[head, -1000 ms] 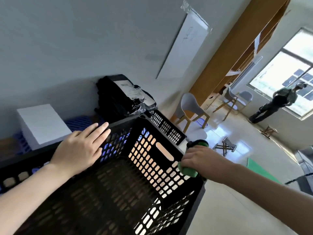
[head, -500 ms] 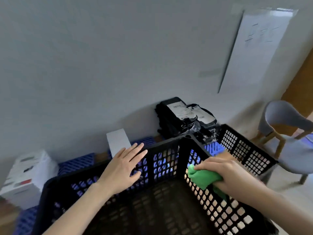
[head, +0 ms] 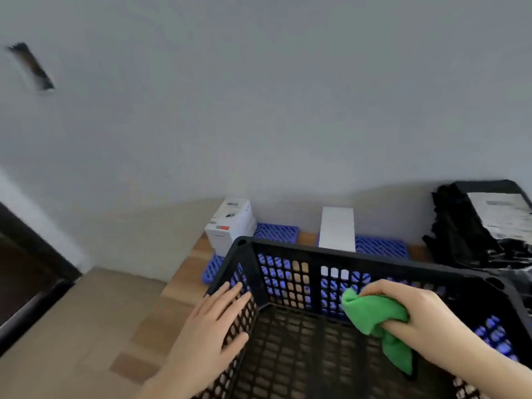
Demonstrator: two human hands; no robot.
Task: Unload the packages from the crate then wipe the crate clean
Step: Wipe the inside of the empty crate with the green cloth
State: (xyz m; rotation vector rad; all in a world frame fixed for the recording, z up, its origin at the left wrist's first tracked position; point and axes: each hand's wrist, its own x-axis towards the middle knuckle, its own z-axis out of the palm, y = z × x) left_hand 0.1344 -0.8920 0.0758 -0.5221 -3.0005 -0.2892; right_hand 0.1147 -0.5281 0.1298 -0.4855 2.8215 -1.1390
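Note:
A black lattice crate (head: 357, 256) fills the lower right of the head view, and nothing lies inside it. My left hand (head: 214, 323) rests flat with straight fingers on the outside of its left wall. My right hand (head: 414, 315) grips a bunched green cloth (head: 374, 315) inside the crate, against the far wall. Unloaded packages stand beyond the crate by the wall: a white box with labels (head: 230, 223), a plain white box (head: 336, 228) and a pile of black plastic parcels (head: 483, 226) at the right.
The boxes stand on blue slatted mats (head: 276, 232) laid on a wooden floor (head: 184, 277). A grey wall rises behind them. A dark doorway or furniture edge (head: 31, 269) is at the far left.
The view has swung left. My left hand moved from the far wall to the crate's left wall. My right hand carried the cloth from the right wall to the far wall.

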